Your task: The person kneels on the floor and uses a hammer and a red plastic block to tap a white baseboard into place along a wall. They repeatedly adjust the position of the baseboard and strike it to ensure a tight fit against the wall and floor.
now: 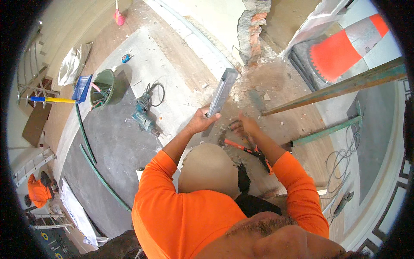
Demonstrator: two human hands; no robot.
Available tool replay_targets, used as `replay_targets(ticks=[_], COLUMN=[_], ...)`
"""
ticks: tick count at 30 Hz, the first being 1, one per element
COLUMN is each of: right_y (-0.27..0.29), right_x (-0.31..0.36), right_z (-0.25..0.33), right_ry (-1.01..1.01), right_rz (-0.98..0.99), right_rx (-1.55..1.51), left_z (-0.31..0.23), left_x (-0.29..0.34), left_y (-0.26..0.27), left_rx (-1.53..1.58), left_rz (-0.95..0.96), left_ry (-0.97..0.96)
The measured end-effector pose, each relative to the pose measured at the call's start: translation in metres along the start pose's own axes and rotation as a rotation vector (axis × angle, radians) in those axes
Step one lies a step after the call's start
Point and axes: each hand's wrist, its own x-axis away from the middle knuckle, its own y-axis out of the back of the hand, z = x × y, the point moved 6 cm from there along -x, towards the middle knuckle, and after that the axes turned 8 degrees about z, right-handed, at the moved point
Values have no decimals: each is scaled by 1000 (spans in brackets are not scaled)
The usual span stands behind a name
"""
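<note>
My left hand [201, 120] is wrapped round a short length of grey metal channel [223, 88], tilted up and away from me near the broken wall end. Just right of it, my right hand [249, 125] is low over the dusty floor. Its fingers are shadowed and partly hidden, so I cannot make out whether they hold anything. Below that hand lies a long-handled tool [241, 147] with red-orange and black parts, its kind unclear. A teal corded power drill [144, 116] rests on the floor left of my left hand.
A broken brick wall end [254, 32] stands ahead. At right are an orange traffic cone [338, 54], a long slanting beam [336, 88], a green bar [325, 131] and loose cable [345, 153]. A green bucket [103, 88] and blue dustpan [82, 88] stand left; another person [39, 190] is far left.
</note>
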Motion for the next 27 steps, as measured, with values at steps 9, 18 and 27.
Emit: replay_targets(ticks=[9,18,27], right_y=[-32,-23,118], right_x=[0,-7,-102], right_z=[54,70,71], right_ry=[21,219,458], right_rz=[348,55,-723], right_rx=[-420,-500,-488], left_z=[-40,-67,101], left_x=[-53,-114,-90], left_y=[34,13,81], left_rx=[-729,-1105,-913], left_rz=[140,44,-370], left_ry=[-416,-461,116])
